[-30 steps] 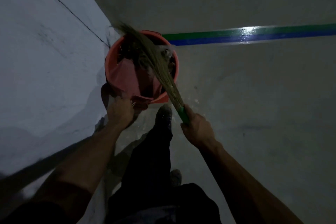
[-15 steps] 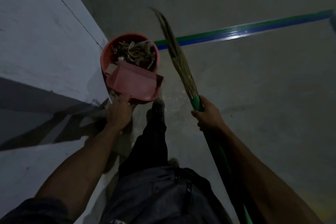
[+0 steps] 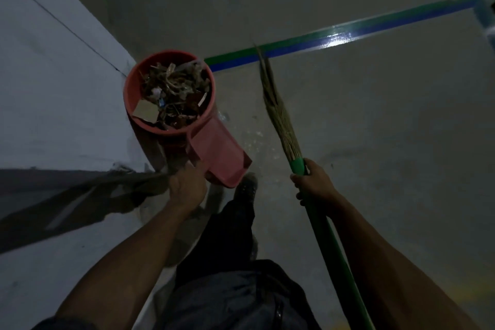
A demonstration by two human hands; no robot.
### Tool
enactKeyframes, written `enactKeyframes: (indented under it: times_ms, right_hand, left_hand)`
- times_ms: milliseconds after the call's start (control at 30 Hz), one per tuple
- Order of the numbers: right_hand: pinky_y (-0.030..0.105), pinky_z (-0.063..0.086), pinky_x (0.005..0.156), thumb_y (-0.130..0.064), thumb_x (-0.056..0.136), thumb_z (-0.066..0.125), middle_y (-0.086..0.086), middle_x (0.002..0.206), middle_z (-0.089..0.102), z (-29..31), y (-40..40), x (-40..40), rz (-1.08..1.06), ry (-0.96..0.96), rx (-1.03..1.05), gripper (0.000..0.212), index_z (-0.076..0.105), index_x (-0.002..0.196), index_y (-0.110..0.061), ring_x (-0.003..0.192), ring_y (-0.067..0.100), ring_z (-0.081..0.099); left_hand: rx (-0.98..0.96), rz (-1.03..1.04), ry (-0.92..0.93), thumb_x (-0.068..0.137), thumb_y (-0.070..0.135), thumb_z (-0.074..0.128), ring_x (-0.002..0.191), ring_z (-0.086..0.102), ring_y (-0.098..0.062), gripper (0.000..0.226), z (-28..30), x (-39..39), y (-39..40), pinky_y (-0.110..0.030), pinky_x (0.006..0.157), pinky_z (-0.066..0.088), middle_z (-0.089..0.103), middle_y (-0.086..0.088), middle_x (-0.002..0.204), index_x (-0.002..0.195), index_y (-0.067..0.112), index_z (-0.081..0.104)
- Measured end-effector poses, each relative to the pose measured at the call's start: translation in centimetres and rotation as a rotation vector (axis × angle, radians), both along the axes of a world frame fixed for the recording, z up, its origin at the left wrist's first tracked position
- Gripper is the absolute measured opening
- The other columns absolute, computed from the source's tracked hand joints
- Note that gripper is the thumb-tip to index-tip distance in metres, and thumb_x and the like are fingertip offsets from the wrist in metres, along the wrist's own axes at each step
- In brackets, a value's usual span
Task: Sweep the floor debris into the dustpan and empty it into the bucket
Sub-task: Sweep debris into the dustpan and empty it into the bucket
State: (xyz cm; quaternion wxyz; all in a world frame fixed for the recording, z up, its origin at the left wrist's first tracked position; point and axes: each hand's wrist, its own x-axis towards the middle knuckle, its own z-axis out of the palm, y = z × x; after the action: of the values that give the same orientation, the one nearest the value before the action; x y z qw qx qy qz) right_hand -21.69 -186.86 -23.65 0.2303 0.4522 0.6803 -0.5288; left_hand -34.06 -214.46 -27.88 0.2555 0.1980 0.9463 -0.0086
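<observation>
Dustpan (image 3: 218, 154) swung clear of bucket (image 3: 128, 94), emptied; my left hand (image 3: 186, 186) fingers grip it, right hand (image 3: 313, 182) fingers grip broom (image 3: 278, 112); dumping looks done.

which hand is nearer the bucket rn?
Left. The left hand holds the dustpan just below the bucket; the right hand grips the broom well off to the bucket's right.

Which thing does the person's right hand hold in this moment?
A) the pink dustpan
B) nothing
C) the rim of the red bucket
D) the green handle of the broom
D: the right hand is wrapped around the green handle of the broom, just below the bristles; the left hand holds the dustpan.
</observation>
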Motion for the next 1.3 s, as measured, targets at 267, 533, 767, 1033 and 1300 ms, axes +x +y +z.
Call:
enactKeyframes:
  times_ms: [267, 533, 767, 1033, 1300]
  right_hand:
    - [0.025, 0.049, 0.043, -0.021, 0.091, 0.061, 0.009, 0.094, 0.06, -9.7, 2.9, -5.8, 0.085, -0.109, -0.07, 0.045, 0.045, 0.132, -0.022, 0.047, 0.016, 0.065]
    - [0.023, 0.048, 0.04, -0.026, 0.09, 0.068, 0.006, 0.092, 0.061, -20.3, 3.5, -10.4, 0.256, -0.084, -0.098, 0.05, 0.047, 0.134, -0.02, 0.047, 0.018, 0.065]
    - [0.031, 0.053, 0.06, -0.022, 0.091, 0.063, 0.01, 0.106, 0.061, -27.2, -0.1, -13.9, 0.5, -0.019, -0.124, 0.042, 0.05, 0.131, -0.014, 0.08, 0.025, 0.063]
    - [0.041, 0.057, 0.079, -0.019, 0.093, 0.062, 0.015, 0.107, 0.062, -31.3, -0.5, -13.2, 0.199, -0.199, -0.244, 0.043, 0.051, 0.134, -0.01, 0.09, 0.029, 0.064]
    - [0.023, 0.044, 0.039, -0.015, 0.096, 0.059, 0.017, 0.084, 0.057, -29.2, 5.5, -8.4, -0.185, -0.233, -0.202, 0.026, 0.051, 0.121, -0.015, 0.057, 0.025, 0.056]
  left_hand:
    - [-0.007, -0.058, -0.053, 0.068, 0.004, 0.074, 0.053, 0.061, -0.034, 0.027, -7.9, -3.3, 2.8, -0.033, 0.049, 0.044, 0.063, -0.02, 0.068, 0.095, 0.001, 0.068]
    - [-0.016, 0.051, -0.092, 0.083, 0.006, 0.065, 0.075, 0.065, -0.039, 0.038, -16.4, -4.2, 3.3, -0.04, 0.064, 0.05, 0.066, -0.025, 0.09, 0.121, 0.0, 0.061]
    - [-0.123, 0.112, -0.091, 0.092, 0.022, 0.056, 0.095, 0.063, -0.04, 0.037, -22.8, -5.6, 2.8, -0.043, 0.076, 0.049, 0.063, -0.02, 0.107, 0.126, 0.008, 0.053]
    - [-0.223, 0.08, -0.099, 0.093, 0.027, 0.052, 0.097, 0.064, -0.039, 0.039, -26.1, -6.7, 2.8, -0.043, 0.078, 0.049, 0.062, -0.017, 0.109, 0.128, 0.011, 0.044]
    - [-0.207, 0.034, -0.17, 0.097, 0.024, 0.046, 0.103, 0.061, -0.037, 0.038, -25.3, -8.1, 5.8, -0.042, 0.083, 0.05, 0.06, -0.018, 0.117, 0.133, 0.01, 0.045]
